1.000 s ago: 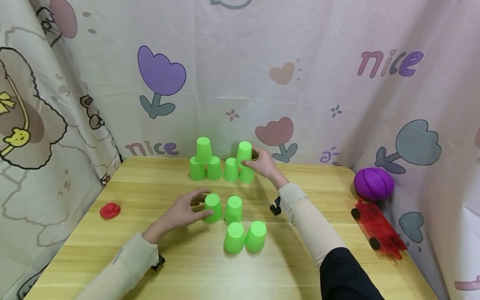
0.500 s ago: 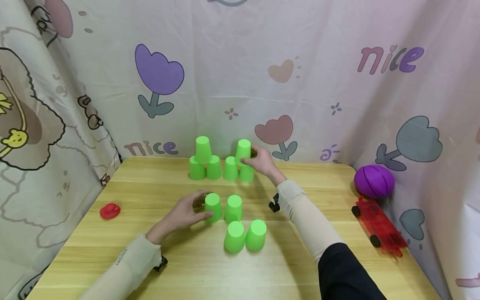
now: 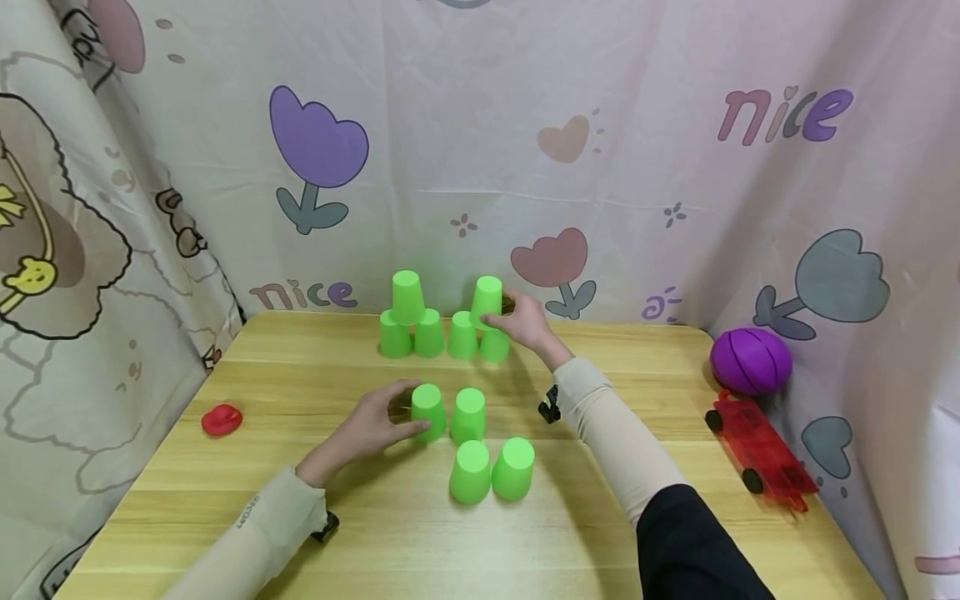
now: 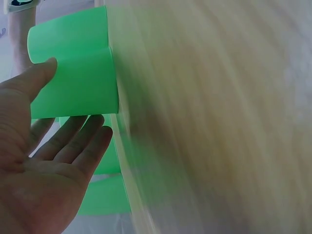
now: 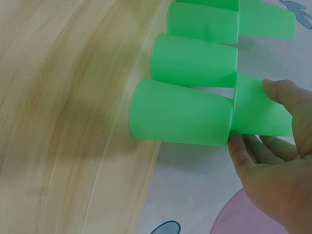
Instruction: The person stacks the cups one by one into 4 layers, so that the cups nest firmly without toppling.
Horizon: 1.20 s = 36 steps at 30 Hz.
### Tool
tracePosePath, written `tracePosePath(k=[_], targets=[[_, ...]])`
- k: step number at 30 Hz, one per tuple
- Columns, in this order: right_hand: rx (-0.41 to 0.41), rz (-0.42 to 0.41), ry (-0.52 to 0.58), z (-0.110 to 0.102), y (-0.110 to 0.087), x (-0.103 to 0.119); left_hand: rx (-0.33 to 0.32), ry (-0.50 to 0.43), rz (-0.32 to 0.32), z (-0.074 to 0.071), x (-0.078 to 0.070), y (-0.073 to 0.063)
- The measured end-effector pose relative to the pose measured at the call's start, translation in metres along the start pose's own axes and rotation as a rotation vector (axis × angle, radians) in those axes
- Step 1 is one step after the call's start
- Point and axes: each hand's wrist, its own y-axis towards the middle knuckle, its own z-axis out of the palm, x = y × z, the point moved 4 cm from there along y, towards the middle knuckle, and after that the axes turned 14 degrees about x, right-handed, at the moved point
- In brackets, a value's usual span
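Observation:
Upside-down green plastic cups stand on the table. At the back, one upper cup (image 3: pixel 407 297) rests across two lower cups. To its right my right hand (image 3: pixel 528 323) holds another upper cup (image 3: pixel 487 297) by thumb and fingers, above a left lower cup (image 3: pixel 462 337) and a right lower cup (image 3: pixel 495 346). In the right wrist view, my right thumb lies on that upper cup (image 5: pixel 261 109). Nearer, my left hand (image 3: pixel 373 423) holds the left cup (image 3: pixel 427 408) of a middle pair, thumb (image 4: pixel 41 78) against its side. The other middle cup (image 3: pixel 468 415) stands beside it.
Two more green cups, a left one (image 3: pixel 470 472) and a right one (image 3: pixel 513 469), stand in front. A small red object (image 3: pixel 222 420) lies at the left. A purple ball (image 3: pixel 751 361) and a red toy car (image 3: pixel 761 450) are at the right edge. A patterned curtain (image 3: pixel 450 125) hangs behind the table.
Both hands stay at their cups with almost no movement. The head view has shifted very slightly.

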Motion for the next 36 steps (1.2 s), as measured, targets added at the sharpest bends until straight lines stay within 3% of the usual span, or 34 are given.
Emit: tracePosePath(k=[9, 15, 20, 30, 36], targets=[[-0.024, -0.014, 0.029, -0.006, -0.007, -0.002, -0.012, 0.018, -0.015, 0.001, 0.0, 0.001], [-0.058, 0.005, 0.05, -0.015, -0.028, -0.007, -0.018, -0.017, -0.039, 0.003, -0.002, 0.002], [-0.069, -0.024, 0.082, -0.02, -0.049, -0.01, -0.064, -0.01, -0.049, 0.0, -0.003, 0.007], [-0.043, -0.088, 0.081, -0.01, -0.092, -0.005, -0.197, 0.057, -0.009, -0.018, -0.018, 0.037], [-0.023, -0.09, 0.078, -0.003, -0.112, 0.001, -0.223, 0.05, -0.012, -0.031, -0.029, 0.059]])
